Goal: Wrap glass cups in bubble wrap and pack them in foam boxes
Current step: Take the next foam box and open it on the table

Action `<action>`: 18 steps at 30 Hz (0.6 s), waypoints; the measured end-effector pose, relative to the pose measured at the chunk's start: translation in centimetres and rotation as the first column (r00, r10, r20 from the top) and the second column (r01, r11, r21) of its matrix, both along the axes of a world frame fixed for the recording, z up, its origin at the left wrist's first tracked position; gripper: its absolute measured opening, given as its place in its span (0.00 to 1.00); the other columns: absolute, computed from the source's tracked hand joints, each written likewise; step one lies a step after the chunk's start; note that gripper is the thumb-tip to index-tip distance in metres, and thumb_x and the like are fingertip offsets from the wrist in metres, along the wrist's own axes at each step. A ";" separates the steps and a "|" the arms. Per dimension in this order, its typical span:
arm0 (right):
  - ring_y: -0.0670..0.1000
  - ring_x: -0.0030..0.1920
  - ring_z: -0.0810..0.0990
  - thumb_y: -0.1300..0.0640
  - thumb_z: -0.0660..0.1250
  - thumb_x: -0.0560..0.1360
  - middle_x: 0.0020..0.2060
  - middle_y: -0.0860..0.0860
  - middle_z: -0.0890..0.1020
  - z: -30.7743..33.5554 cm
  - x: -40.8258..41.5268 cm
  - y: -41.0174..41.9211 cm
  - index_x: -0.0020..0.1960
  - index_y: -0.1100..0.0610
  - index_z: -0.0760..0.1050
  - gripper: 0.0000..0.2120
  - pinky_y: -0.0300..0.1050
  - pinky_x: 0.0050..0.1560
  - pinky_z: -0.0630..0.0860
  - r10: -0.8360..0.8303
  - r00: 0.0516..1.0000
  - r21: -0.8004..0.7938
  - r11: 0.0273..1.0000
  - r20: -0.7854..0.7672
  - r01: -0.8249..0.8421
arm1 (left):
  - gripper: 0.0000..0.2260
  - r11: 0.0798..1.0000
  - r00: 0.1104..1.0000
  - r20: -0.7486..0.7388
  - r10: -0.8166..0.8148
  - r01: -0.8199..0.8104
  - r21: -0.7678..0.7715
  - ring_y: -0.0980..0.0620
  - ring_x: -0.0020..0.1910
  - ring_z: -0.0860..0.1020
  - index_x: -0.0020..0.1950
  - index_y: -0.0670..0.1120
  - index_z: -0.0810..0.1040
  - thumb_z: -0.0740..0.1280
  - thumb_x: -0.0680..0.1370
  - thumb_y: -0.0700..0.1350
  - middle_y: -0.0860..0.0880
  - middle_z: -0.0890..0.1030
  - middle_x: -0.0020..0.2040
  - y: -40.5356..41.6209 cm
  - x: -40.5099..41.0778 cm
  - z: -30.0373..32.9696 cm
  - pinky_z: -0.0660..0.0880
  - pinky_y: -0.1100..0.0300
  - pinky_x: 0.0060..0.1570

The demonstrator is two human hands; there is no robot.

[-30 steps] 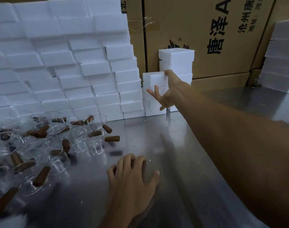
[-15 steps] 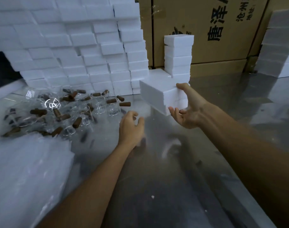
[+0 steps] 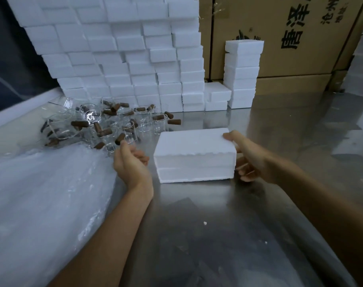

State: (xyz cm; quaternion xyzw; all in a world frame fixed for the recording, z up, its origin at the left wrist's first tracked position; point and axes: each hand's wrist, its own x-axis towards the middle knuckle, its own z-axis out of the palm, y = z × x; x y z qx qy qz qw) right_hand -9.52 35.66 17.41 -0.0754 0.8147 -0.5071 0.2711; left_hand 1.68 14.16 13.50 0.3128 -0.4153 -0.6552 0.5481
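At the centre of the steel table (image 3: 207,235) we see a closed white foam box (image 3: 194,155) lying flat, its lid seam showing along the near face. Our right hand (image 3: 252,157) grips the box's right end, thumb on the top corner and fingers curled along the side. Our left hand (image 3: 129,162) hovers just beside the box at 9 o'clock, apart from it, palm turned inward with fingers loosely curled and holding nothing. At 10 o'clock from the box stands a cluster of glass cups with brown handles (image 3: 106,125), some upright, some tipped. A heap of clear bubble wrap (image 3: 42,199) fills the table at 8 o'clock, its far edge meeting the nearest cups. At 12 o'clock a wall of stacked foam boxes (image 3: 118,59) rises against the back, with a shorter column of foam boxes (image 3: 242,73) at 1 o'clock. Behind these stand cardboard cartons (image 3: 279,38) printed with black characters. A few white foam crumbs (image 3: 205,223) lie on the steel at 6 o'clock.
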 end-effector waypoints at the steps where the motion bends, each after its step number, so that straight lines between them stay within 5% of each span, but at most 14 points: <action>1: 0.52 0.30 0.77 0.26 0.60 0.68 0.25 0.50 0.82 -0.1 0.2 -0.1 0.47 0.56 0.79 0.33 0.38 0.28 0.76 0.012 0.998 0.036 0.999 -0.068 -0.010 | 0.13 0.999 0.999 0.026 -0.020 0.021 -0.030 0.51 0.30 0.72 0.39 0.43 0.73 0.62 0.82 0.45 0.47 0.74 0.31 0.2 0.1 -0.1 0.69 0.61 0.30; 5: 0.51 0.28 0.80 0.30 0.67 0.66 0.31 0.53 0.83 -0.8 0.5 -0.9 0.41 0.61 0.79 0.31 0.41 0.28 0.78 -0.018 0.962 -0.024 1.000 -0.274 0.012 | 0.12 0.977 0.982 0.168 -0.090 0.120 -0.176 0.50 0.36 0.70 0.33 0.45 0.73 0.65 0.78 0.39 0.48 0.72 0.31 0.9 0.1 -0.5 0.67 0.56 0.37; 9: 0.53 0.37 0.81 0.34 0.72 0.61 0.34 0.52 0.81 -1.9 1.0 -1.4 0.36 0.54 0.74 0.23 0.58 0.47 0.82 -0.163 0.932 -0.266 0.961 -0.323 0.076 | 0.13 0.978 0.985 0.138 -0.101 0.124 -0.167 0.58 0.26 0.73 0.29 0.48 0.75 0.65 0.75 0.40 0.56 0.74 0.24 0.3 0.3 -0.7 0.69 0.64 0.27; 11: 0.53 0.39 0.81 0.32 0.71 0.62 0.34 0.51 0.82 -2.3 1.3 -1.4 0.33 0.54 0.74 0.24 0.58 0.50 0.81 -0.190 0.911 -0.310 0.948 -0.366 0.073 | 0.12 0.983 0.991 0.118 -0.070 0.089 -0.160 0.59 0.26 0.73 0.29 0.48 0.75 0.65 0.74 0.43 0.55 0.75 0.24 0.3 0.3 -0.7 0.69 0.64 0.25; 14: 0.50 0.40 0.82 0.30 0.66 0.66 0.36 0.47 0.84 -3.1 2.0 -1.2 0.40 0.54 0.79 0.26 0.60 0.52 0.81 -0.187 0.908 -0.337 0.940 -0.375 0.055 | 0.11 0.987 0.992 0.112 -0.066 0.081 -0.136 0.56 0.29 0.77 0.32 0.47 0.79 0.64 0.73 0.47 0.53 0.78 0.26 0.5 0.4 -0.6 0.72 0.60 0.29; 18: 0.47 0.43 0.82 0.27 0.60 0.68 0.41 0.41 0.84 -3.4 2.3 -1.0 0.51 0.40 0.80 0.23 0.57 0.51 0.80 -0.140 0.918 -0.357 0.934 -0.371 -0.001 | 0.12 0.974 0.977 0.076 -0.198 0.205 -0.093 0.51 0.28 0.75 0.36 0.51 0.85 0.64 0.71 0.53 0.49 0.80 0.31 1.2 0.7 0.2 0.69 0.61 0.26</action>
